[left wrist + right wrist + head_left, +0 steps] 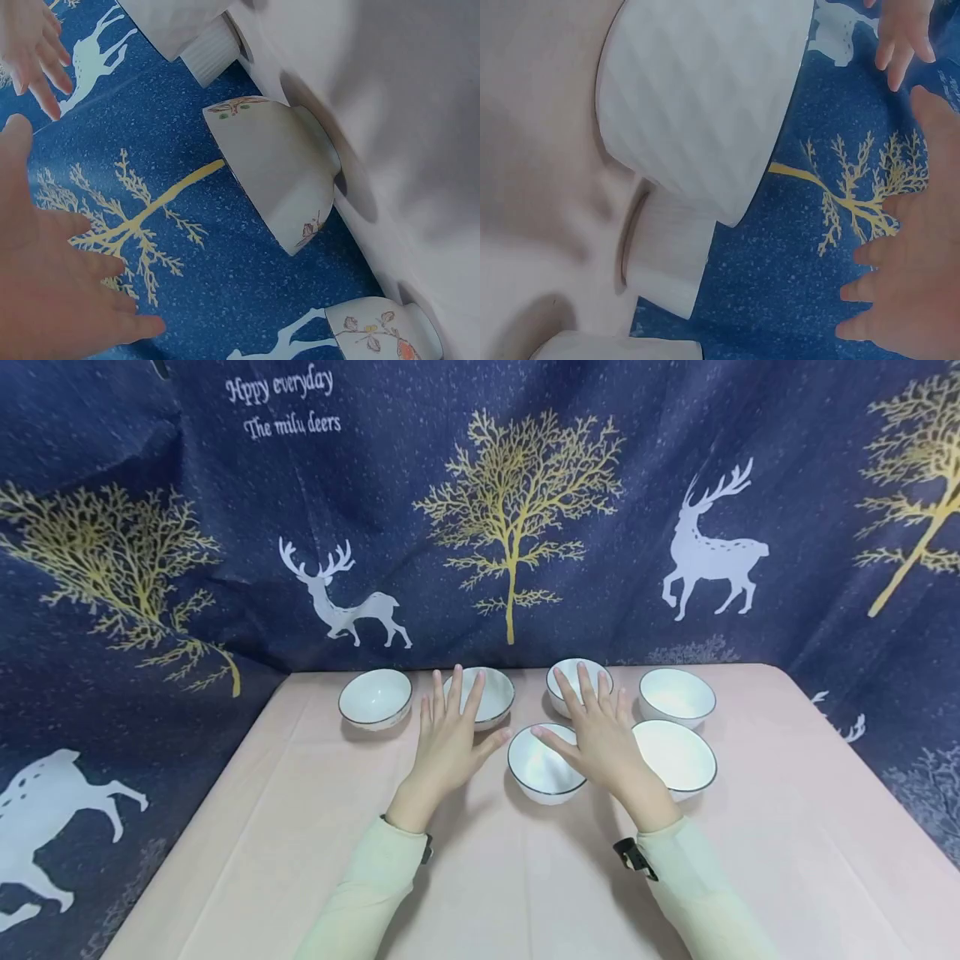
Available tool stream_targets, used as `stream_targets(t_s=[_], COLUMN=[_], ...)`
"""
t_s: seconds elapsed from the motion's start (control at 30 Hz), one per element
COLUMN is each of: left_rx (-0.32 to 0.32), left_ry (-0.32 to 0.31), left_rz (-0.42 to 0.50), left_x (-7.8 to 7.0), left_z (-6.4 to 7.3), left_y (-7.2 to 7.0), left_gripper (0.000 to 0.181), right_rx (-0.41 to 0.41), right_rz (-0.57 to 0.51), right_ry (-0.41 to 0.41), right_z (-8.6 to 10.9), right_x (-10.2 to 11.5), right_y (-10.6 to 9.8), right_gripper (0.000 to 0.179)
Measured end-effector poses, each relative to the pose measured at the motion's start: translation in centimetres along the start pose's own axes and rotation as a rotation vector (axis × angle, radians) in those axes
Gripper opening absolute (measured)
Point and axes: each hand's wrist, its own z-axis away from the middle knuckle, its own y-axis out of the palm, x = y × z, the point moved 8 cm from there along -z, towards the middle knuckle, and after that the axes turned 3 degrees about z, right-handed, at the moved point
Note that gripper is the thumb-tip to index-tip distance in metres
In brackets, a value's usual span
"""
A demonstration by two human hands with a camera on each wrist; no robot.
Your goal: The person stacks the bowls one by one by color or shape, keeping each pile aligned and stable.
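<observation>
Across the frame's middle, six white bowls (pixel 375 698) are being carried by the desk (pixel 480 902); above some, left hand (pixel 447 747) and right hand (pixel 604 743) are being held, fingers (pixel 455 687) spread wide, nothing being gripped. Apparently a hovering step is being performed; for any grasp, curling would be needed.

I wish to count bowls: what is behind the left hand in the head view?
Behind the left hand are a white bowl and pink tabletop. The fingers hide parts of the bowl's left side.
</observation>
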Motion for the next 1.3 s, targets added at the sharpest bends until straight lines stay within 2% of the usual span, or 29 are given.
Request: stream_targets(t_s=[0.53, 0.83, 1.3], left_rx=[-0.108, -0.173, -0.204], left_ry=[0.036, 0.055, 0.027], left_rz=[0.075, 0.108, 0.197], left_x=[0.1, 1.2, 3.8], left_z=[0.2, 0.5, 0.7], left_y=[-2.1, -3.5, -5.2], left_gripper=[0.084, 0.078, 0.067], right_rx=[-0.076, -0.117, -0.155], right_rz=[-0.106, -0.167, -0.242], right_ry=[-0.088, -0.136, -0.199], right_z=[-0.4, -1.1, -2.6], right_x=[2.1, 4.2, 7.1], right_y=[-1.4, -1.8, -1.6], right_gripper=[0.085, 0.078, 0.068])
